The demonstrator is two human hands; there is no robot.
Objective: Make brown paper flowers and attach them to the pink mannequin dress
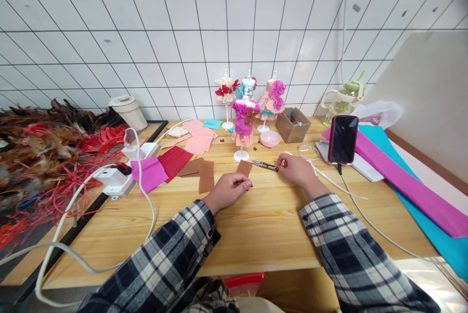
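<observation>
My left hand is closed above the table, thumb pressed to the forefinger; whatever it may pinch is too small to see. Just beyond it lies a small brown paper piece, partly hidden by the hand. My right hand is also closed, its fingertips at the handle end of dark thread snips. The snips' blades point left, toward the brown piece; I cannot tell whether the fingers grip them. Behind stands a mini dress form in magenta and peach paper with a brown flower. More brown paper strips lie left.
Dressed forms, a pink bowl and a cardboard box stand behind. Red paper, magenta paper and power strips with white cables lie left. On the right are a propped phone and long paper sheets.
</observation>
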